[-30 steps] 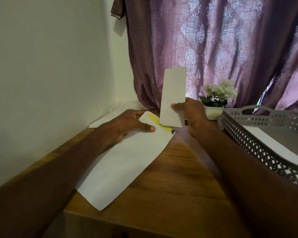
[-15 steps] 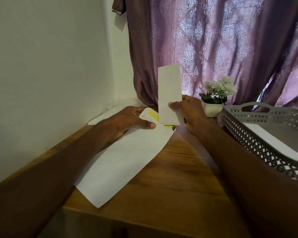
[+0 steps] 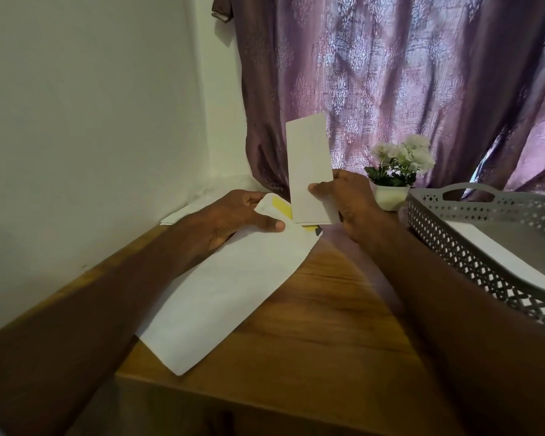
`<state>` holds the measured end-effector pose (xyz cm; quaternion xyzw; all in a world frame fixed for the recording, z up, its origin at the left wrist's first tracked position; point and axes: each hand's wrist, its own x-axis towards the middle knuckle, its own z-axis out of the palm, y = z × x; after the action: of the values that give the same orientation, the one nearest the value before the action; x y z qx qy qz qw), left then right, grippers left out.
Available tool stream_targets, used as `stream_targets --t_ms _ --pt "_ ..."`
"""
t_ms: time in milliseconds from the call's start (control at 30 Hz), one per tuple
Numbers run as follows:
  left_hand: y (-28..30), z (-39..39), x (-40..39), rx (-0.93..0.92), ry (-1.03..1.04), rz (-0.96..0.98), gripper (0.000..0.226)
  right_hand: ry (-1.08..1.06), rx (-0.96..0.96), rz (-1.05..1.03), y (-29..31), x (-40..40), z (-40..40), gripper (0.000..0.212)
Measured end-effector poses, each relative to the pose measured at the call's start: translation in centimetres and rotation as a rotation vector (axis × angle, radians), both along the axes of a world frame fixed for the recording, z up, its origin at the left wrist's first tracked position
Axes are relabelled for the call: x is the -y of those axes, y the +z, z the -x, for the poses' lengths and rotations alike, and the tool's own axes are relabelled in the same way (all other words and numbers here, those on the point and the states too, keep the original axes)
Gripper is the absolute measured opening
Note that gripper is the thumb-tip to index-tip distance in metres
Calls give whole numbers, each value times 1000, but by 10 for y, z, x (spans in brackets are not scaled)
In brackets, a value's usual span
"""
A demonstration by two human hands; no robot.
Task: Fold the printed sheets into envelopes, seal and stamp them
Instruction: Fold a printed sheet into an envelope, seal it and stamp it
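Note:
A long white envelope [image 3: 227,294] lies slanted on the wooden table [image 3: 321,325], its open flap with a yellow strip [image 3: 282,206] at the far end. My left hand [image 3: 233,215] holds that far end, thumb on top and fingers by the flap. My right hand [image 3: 346,199] pinches a folded white sheet [image 3: 309,165] upright, its lower edge just above the envelope's mouth.
A grey perforated tray [image 3: 472,247] with white paper in it stands at the right. A small white pot of white flowers [image 3: 394,171] sits behind my right hand. More white papers [image 3: 177,215] lie in the far left corner by the wall. A purple curtain hangs behind.
The folded sheet and my right hand have shifted slightly left, toward the envelope's mouth. My left hand keeps its hold on the envelope.

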<state>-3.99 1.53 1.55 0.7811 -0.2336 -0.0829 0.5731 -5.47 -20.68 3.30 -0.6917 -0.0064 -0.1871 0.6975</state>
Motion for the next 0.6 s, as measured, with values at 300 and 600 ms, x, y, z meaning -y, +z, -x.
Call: stream_targets --t_ms 300,600 --pt "1 3 1 -9 17 17 56 -19 -13 -6 1 4 -1 26" --pt "-1 -2 0 -17 -12 23 44 -40 4 35 1 3 -1 28"
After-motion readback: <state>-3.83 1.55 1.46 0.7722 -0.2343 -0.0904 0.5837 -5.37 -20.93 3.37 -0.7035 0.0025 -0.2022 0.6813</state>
